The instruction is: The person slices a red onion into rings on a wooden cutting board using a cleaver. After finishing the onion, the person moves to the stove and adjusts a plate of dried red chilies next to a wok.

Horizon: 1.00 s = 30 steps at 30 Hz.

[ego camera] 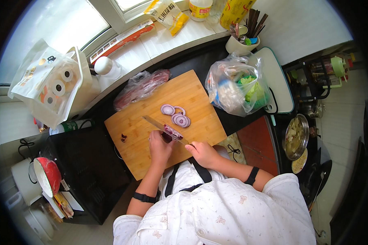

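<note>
On a wooden cutting board [199,92], my left hand [160,147] steadies a piece of red onion [166,137], which its fingers partly hide. The kitchen knife [153,122] is in my right hand [204,154], gripped by the handle. Its blade slants across the board against the onion, with purple-white onion flesh showing along the blade's far side. Beyond the blade lie several cut onion rings [181,119], some overlapping. A few dark red onion scraps [124,138] rest near the board's left edge.
Plastic-wrapped meat [142,87] lies against the board's far left edge. A clear bag of vegetables [239,85] stands at the right, beside a pale cutting board [277,79]. Farther right is a metal pan of food [297,136]. A black appliance [86,171] is at left.
</note>
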Motion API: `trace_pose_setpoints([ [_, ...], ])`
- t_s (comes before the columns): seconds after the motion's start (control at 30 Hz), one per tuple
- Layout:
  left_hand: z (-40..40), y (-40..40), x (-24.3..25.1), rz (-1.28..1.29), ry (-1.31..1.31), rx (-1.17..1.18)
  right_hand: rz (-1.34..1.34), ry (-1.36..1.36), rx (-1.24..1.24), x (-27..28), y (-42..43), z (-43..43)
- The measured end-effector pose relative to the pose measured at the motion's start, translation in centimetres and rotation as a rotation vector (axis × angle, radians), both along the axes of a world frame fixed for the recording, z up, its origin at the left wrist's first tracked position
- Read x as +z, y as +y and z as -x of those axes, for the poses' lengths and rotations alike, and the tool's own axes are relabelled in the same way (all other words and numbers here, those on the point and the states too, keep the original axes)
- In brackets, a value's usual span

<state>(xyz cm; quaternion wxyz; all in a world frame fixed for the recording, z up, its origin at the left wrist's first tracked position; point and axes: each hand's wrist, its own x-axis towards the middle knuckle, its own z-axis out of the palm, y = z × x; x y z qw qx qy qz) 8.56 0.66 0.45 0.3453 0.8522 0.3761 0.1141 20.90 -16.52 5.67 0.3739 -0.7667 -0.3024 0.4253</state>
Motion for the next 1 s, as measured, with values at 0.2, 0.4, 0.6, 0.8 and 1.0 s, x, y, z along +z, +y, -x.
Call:
trace_pose_setpoints([
  [0.2,-0.2,-0.1,0.3,-0.012,0.031,0.009,0.064,0.034,0.025,-1.7,0.1,-0.5],
  [0.4,0.0,-0.2,0.3,-0.03,0.02,0.001,0.128,0.033,0.015,-4.5,0.7,-0.7],
  [0.6,0.3,0.1,-0.1,-0.016,0.006,-0.03,0.045,0.129,-0.037,-4.8,0.5,-1.8],
  [0.8,0.7,0.4,0.4,0.002,-0.027,-0.051,-0.037,0.135,-0.016,-3.1,1.2,-2.2],
  [1.0,1.0,0.6,2.4,-0.155,-0.154,-0.059,-0.025,0.156,-0.043,-1.9,1.9,-2.1],
])
